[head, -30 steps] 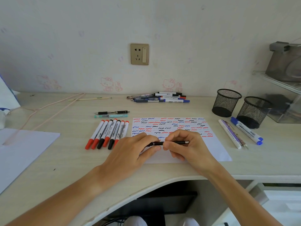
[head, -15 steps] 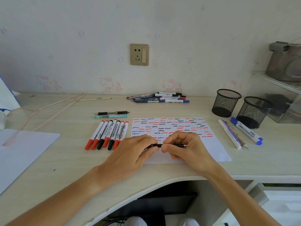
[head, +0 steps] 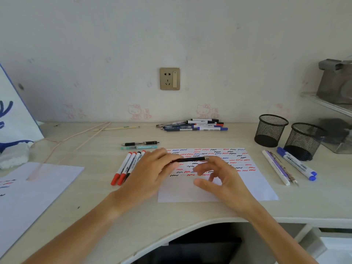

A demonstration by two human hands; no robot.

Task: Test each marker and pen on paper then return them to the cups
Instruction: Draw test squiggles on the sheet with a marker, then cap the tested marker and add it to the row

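Gripping a slim black pen (head: 190, 160) at its left end, the left hand (head: 152, 172) holds it level just above the white squiggle-covered paper sheet (head: 253, 180) on the pale wooden surface (head: 95, 202). The right hand (head: 222, 180) hovers beside it, fingers loosely spread, holding nothing. Two black mesh cups (head: 271, 130) stand far right.

Pale wood bench (head: 95, 202), curved cutout at front edge. Squiggle-marked paper (head: 247, 187) at centre front. Row of markers (head: 123, 168) left of it, two pens (head: 140, 145) behind. Pen pile (head: 194, 125) at back edge. Two mesh cups (head: 270, 130) toward right back; several pens (head: 289, 166), perhaps four, before them. White sheet (head: 28, 197) at left edge.
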